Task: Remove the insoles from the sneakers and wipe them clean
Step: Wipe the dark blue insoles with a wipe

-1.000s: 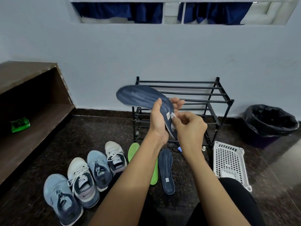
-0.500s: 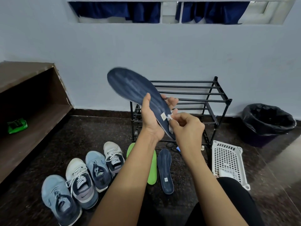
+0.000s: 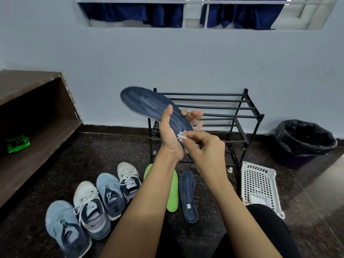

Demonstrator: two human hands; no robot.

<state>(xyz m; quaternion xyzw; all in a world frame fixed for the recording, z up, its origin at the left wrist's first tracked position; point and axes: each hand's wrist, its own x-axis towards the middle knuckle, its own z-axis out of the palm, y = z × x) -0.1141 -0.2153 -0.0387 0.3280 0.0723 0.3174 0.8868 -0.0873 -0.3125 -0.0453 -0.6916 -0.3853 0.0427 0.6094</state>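
My left hand [image 3: 170,135] grips a dark blue insole [image 3: 149,104] near its heel and holds it up in front of the rack, toe end pointing up and left. My right hand [image 3: 203,146] pinches a small white wipe [image 3: 181,136] against the insole's heel part. On the floor lie a second dark blue insole [image 3: 188,196] and a green insole [image 3: 172,190], partly hidden by my left forearm. Several sneakers, blue [image 3: 65,229] and white [image 3: 91,207], stand in a row at the lower left.
A black metal shoe rack [image 3: 223,116] stands against the wall. A white perforated basket [image 3: 258,185] lies to its right, a black-lined bin [image 3: 305,140] beyond. A brown wooden shelf [image 3: 31,138] on the left holds a green packet [image 3: 17,143].
The held insole rose and tilted more upright, then settled a little lower. My right hand kept the wipe at the heel part, shifting slightly along it.
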